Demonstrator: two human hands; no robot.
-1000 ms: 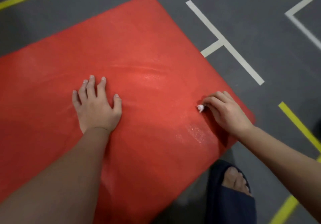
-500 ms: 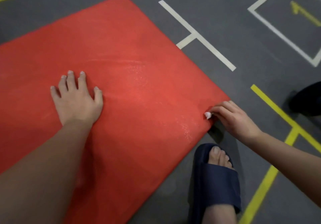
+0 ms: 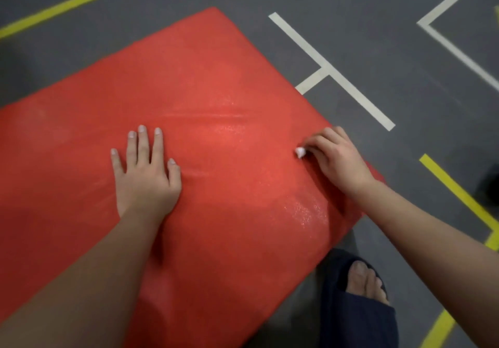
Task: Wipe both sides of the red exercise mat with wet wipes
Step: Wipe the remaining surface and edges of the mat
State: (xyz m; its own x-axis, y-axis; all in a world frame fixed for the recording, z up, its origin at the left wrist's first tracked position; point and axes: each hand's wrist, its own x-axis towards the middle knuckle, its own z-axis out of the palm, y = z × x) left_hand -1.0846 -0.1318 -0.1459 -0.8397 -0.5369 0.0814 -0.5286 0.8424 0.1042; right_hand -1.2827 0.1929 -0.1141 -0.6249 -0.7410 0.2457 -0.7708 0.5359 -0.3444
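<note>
The red exercise mat point(image 3: 205, 83) lies flat on the grey floor and fills most of the view. My left hand point(image 3: 145, 175) rests flat on its middle, fingers straight and spread. Near the mat's right edge, my right hand point(image 3: 337, 158) has its fingers curled round a small crumpled white wet wipe point(image 3: 300, 152) and presses it onto the surface. Only a small bit of the wipe shows past the fingertips. Wet, shiny streaks mark the mat between the hands and below the right hand.
The grey floor point(image 3: 405, 10) carries white tape lines point(image 3: 329, 69) to the right and yellow lines point(image 3: 459, 188) at the top and right. A foot in a dark blue slipper point(image 3: 359, 301) stands just off the mat's lower right edge.
My right hand with the wipe has moved from the mat's right edge back inward onto the surface. The left hand stays flat on the mat. The view has shifted.
</note>
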